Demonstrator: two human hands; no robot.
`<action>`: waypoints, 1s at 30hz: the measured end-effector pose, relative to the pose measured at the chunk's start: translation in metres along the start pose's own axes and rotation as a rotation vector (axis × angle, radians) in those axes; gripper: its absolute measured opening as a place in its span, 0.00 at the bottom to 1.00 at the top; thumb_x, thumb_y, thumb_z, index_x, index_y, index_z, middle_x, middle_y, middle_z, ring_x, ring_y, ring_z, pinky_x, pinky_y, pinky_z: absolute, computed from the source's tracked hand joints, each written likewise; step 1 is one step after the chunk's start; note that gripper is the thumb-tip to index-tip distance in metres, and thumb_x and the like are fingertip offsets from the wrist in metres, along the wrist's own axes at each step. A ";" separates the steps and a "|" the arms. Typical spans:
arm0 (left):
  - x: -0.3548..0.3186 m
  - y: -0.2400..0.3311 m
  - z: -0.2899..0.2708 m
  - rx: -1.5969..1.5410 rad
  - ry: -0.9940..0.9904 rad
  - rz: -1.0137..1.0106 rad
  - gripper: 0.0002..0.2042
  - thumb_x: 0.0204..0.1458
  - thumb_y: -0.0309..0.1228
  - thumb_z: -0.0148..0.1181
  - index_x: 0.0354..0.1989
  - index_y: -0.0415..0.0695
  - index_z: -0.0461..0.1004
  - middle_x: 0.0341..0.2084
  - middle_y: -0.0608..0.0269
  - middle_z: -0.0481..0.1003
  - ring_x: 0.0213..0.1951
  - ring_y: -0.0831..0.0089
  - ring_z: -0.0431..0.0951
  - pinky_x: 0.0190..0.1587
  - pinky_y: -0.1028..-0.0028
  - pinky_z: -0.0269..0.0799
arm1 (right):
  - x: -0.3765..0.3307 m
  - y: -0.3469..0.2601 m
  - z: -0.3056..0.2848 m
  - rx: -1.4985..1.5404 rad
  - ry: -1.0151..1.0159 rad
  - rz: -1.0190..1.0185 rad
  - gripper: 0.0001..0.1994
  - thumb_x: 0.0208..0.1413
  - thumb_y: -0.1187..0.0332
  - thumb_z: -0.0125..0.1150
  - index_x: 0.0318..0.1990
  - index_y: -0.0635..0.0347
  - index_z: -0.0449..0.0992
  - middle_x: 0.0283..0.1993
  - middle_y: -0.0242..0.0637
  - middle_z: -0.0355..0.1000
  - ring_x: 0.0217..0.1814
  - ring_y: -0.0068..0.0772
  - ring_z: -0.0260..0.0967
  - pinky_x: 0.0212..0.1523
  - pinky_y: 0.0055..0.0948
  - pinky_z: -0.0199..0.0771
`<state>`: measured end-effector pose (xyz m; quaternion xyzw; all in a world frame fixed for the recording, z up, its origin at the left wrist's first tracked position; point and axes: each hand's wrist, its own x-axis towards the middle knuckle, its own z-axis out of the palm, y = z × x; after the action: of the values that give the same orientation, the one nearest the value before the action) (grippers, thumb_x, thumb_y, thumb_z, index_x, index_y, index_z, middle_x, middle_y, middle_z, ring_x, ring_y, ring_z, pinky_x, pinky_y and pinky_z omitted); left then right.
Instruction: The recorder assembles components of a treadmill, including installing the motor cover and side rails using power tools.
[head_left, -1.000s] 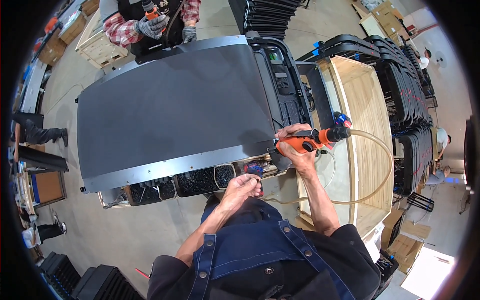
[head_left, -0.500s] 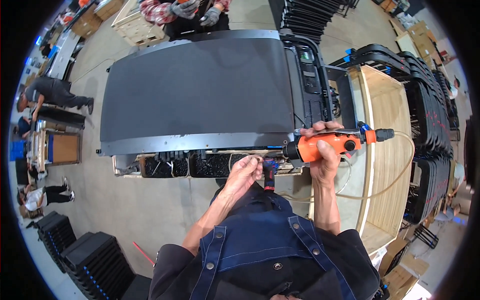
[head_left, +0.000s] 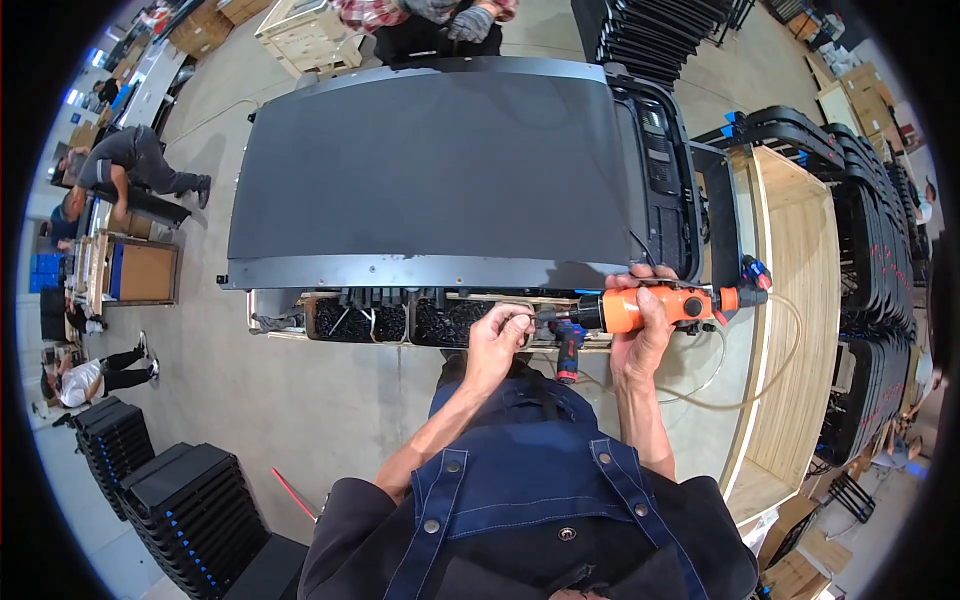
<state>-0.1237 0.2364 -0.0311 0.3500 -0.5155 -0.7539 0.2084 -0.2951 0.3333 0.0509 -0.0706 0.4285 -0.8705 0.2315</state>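
Observation:
My right hand (head_left: pixel 640 335) grips an orange pneumatic screwdriver (head_left: pixel 668 306), held level with its tip pointing left. A pale air hose (head_left: pixel 770 375) loops from its right end. My left hand (head_left: pixel 497 343) pinches something small at the tool's tip, too small to identify. Both hands work at the near edge of a large black treadmill deck (head_left: pixel 430 170) lying flat in front of me. A blue and red cordless drill (head_left: pixel 567 350) rests just below the tool tip. Below the deck edge sit trays of dark screws (head_left: pixel 360 320).
A person in a plaid shirt and grey gloves (head_left: pixel 445 20) stands at the deck's far side. A wooden crate (head_left: pixel 795 310) is at my right, with stacked black frames (head_left: pixel 880 280) beyond. Black stacks (head_left: pixel 170 490) sit lower left. Other people (head_left: pixel 125 170) work at the left.
The view has tilted, bringing the deck more central. My right hand has levelled the orange screwdriver and my left hand has come up to meet its tip.

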 end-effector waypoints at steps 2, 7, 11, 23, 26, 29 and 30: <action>0.003 0.001 -0.020 0.031 -0.010 0.012 0.10 0.67 0.34 0.57 0.47 0.40 0.76 0.31 0.66 0.76 0.26 0.83 0.69 0.27 0.81 0.65 | -0.009 0.009 0.014 -0.029 0.018 -0.002 0.23 0.55 0.74 0.64 0.58 0.59 0.65 0.51 0.42 0.73 0.48 0.39 0.77 0.59 0.50 0.75; 0.021 -0.005 -0.062 -0.983 -0.212 -0.506 0.10 0.68 0.36 0.56 0.47 0.42 0.76 0.29 0.67 0.73 0.25 0.83 0.65 0.24 0.82 0.62 | -0.024 0.033 0.066 -0.175 -0.226 -0.091 0.23 0.53 0.78 0.65 0.56 0.60 0.65 0.50 0.47 0.74 0.49 0.42 0.76 0.57 0.46 0.78; 0.041 0.001 -0.078 -1.274 -0.193 -0.618 0.13 0.66 0.41 0.57 0.39 0.42 0.72 0.28 0.69 0.70 0.26 0.83 0.63 0.25 0.82 0.60 | -0.024 0.068 0.101 -0.298 -0.355 -0.189 0.24 0.52 0.81 0.67 0.55 0.62 0.65 0.50 0.50 0.74 0.49 0.41 0.78 0.55 0.43 0.80; 0.022 0.018 -0.125 -0.726 -0.288 -0.602 0.24 0.70 0.53 0.44 0.44 0.41 0.73 0.18 0.78 0.59 0.20 0.84 0.58 0.23 0.81 0.54 | -0.015 0.113 0.156 -0.618 -0.604 -0.183 0.23 0.47 0.88 0.65 0.50 0.62 0.68 0.46 0.46 0.75 0.48 0.36 0.78 0.50 0.36 0.83; 0.015 0.019 -0.140 -0.518 -0.341 -0.545 0.26 0.70 0.54 0.45 0.43 0.40 0.77 0.19 0.80 0.57 0.21 0.85 0.56 0.25 0.81 0.51 | -0.013 0.114 0.159 -0.640 -0.560 -0.180 0.21 0.47 0.88 0.65 0.47 0.61 0.69 0.44 0.44 0.76 0.46 0.37 0.79 0.49 0.36 0.83; 0.012 0.026 -0.148 -0.187 -0.437 -0.436 0.23 0.71 0.45 0.48 0.51 0.35 0.78 0.21 0.79 0.60 0.24 0.85 0.56 0.28 0.79 0.53 | -0.013 0.115 0.158 -0.645 -0.592 -0.185 0.21 0.46 0.88 0.66 0.47 0.62 0.69 0.42 0.44 0.76 0.47 0.39 0.79 0.51 0.40 0.82; 0.011 0.028 -0.150 -0.190 -0.435 -0.436 0.23 0.71 0.45 0.48 0.51 0.35 0.78 0.21 0.79 0.60 0.24 0.85 0.56 0.28 0.79 0.53 | -0.013 0.116 0.157 -0.646 -0.594 -0.183 0.21 0.46 0.88 0.66 0.47 0.62 0.69 0.42 0.44 0.76 0.47 0.39 0.79 0.51 0.40 0.82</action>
<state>-0.0211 0.1238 -0.0419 0.2618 -0.3882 -0.8827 -0.0415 -0.1934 0.1660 0.0593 -0.4238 0.5854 -0.6508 0.2327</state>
